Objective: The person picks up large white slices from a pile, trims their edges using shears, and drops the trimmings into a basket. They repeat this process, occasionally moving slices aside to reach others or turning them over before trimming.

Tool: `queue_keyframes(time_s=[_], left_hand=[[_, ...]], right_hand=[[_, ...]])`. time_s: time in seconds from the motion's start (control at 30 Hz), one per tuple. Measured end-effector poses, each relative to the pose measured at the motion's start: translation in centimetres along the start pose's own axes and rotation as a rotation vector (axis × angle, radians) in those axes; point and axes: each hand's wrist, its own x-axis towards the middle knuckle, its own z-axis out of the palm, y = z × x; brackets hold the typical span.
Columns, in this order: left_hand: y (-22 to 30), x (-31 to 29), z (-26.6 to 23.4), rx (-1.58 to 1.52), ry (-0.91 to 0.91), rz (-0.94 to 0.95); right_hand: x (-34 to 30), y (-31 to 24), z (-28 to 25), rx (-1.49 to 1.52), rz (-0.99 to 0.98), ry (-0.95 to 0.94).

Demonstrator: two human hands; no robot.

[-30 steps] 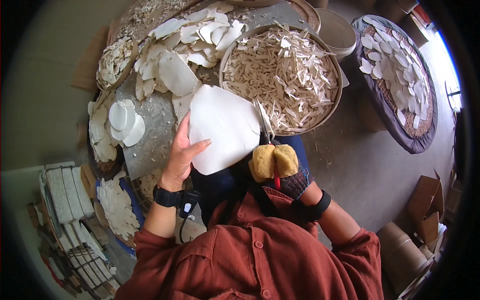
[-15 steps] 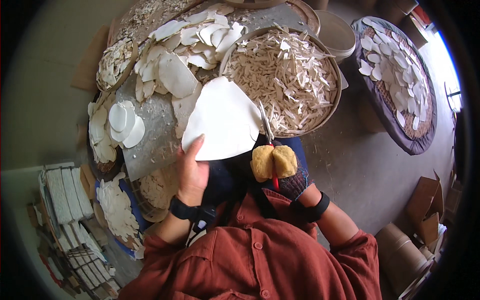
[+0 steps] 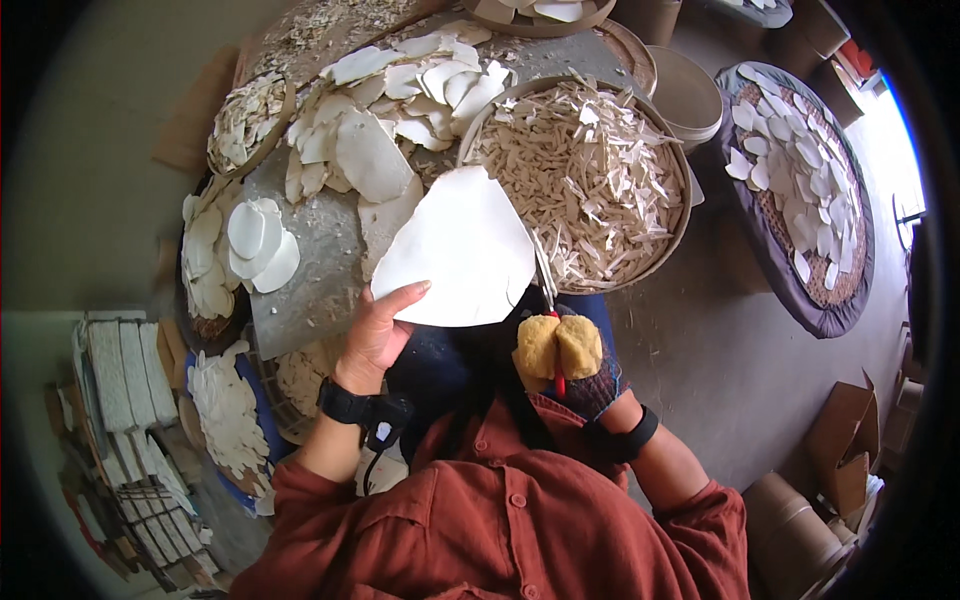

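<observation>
My left hand [image 3: 376, 338] pinches a thin, broad white sheet [image 3: 460, 250] at its lower left edge, thumb on top. The sheet is stiff, roughly three-sided and has uneven edges; it hangs over my lap. In my gloved right hand [image 3: 592, 388] are scissors [image 3: 544, 268] with red handles, their blades pointing away from me along the sheet's right edge. I cannot tell if the blades bite into it. Yellow foam padding [image 3: 560, 348] wraps the handles and hides most of my right fingers.
A round tray [image 3: 688, 205] heaped with pale strips stands just beyond the scissors. Left of it, larger white pieces [image 3: 375, 155] pile on a grey board [image 3: 295, 325]. A cloth-rimmed round tray [image 3: 840, 315] holds flat pieces at right. A bucket [image 3: 690, 95] stands behind.
My left thumb has swung rightward and lies farther over the sheet. The sheet has tilted slightly. The whole view has shifted a little, and the scissors stay by the sheet's right edge.
</observation>
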Motion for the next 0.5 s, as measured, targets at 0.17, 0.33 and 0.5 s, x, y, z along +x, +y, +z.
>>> queue_keyframes(time_s=[0.17, 0.33, 0.5], left_hand=[[0.9, 0.9, -0.5, 0.123, 0.036, 0.117], [1.6, 0.0, -1.1, 0.265, -0.115, -0.006], [0.8, 0.0, -1.0, 0.166, -0.088, -0.009]], right_hand=[[-2.5, 4.6, 4.2, 0.545, 0.190, 0.077], [-0.5, 3.2, 3.8, 0.762, 0.280, 0.196], [0.1, 2.4, 3.2, 0.673, 0.219, 0.158]])
